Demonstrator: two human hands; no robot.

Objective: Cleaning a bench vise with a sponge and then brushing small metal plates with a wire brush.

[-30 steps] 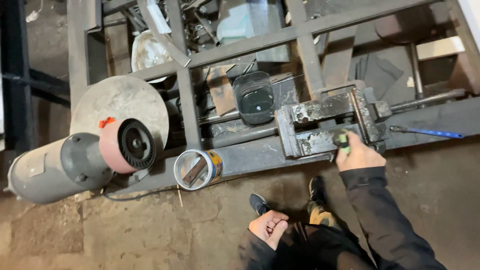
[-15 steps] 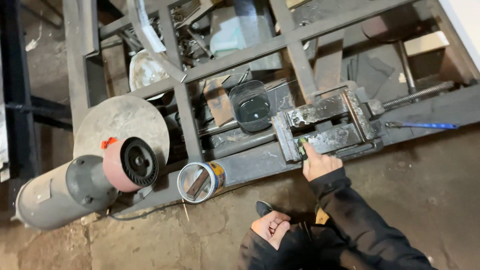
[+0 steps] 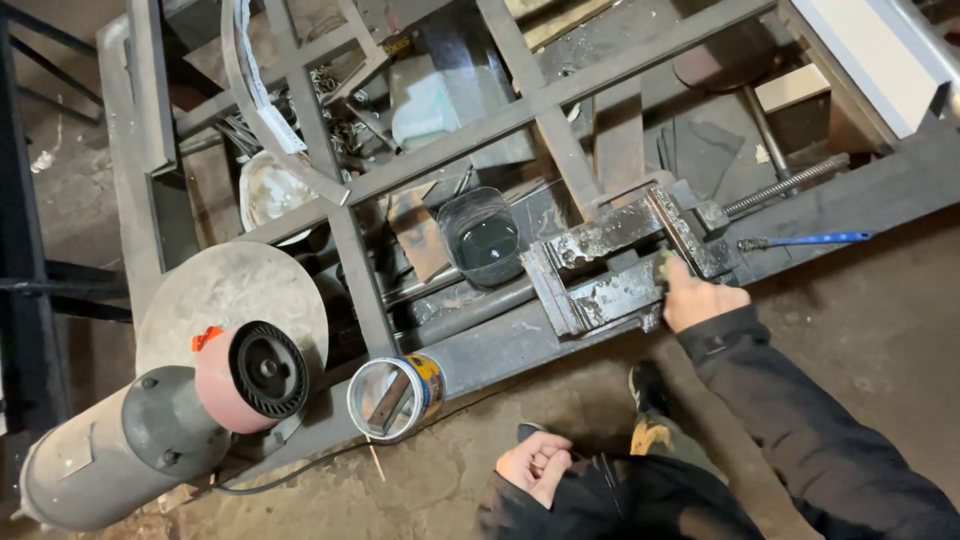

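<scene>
Big picture first: a dark steel frame desk [image 3: 560, 100] fills the view, its bars crossing over scrap and clutter below. At the left sits a grey motor [image 3: 110, 460] with a round grinding disc [image 3: 230, 300] and a reddish hub. Moving in, the heavy steel vise [image 3: 610, 265] is bolted at the front edge of the desk, right of centre, its screw rod running off to the upper right. Behind it stands a dark plastic tub [image 3: 485, 240] of liquid, and at the front edge an open tin can [image 3: 395, 395] lies on its side with a metal piece inside. A blue-handled tool [image 3: 805, 240] rests just right of the vise. Now the hands: the right hand [image 3: 700, 300] is pressed against the vise's right end, fingers curled around something small and greenish, and what it is I cannot tell. The left hand [image 3: 535, 465] is loosely clenched, empty, resting at the lap. My worry here: fingers that close to the vise could get pinched, and the can at the edge looks ready to roll off if the desk is jolted.
</scene>
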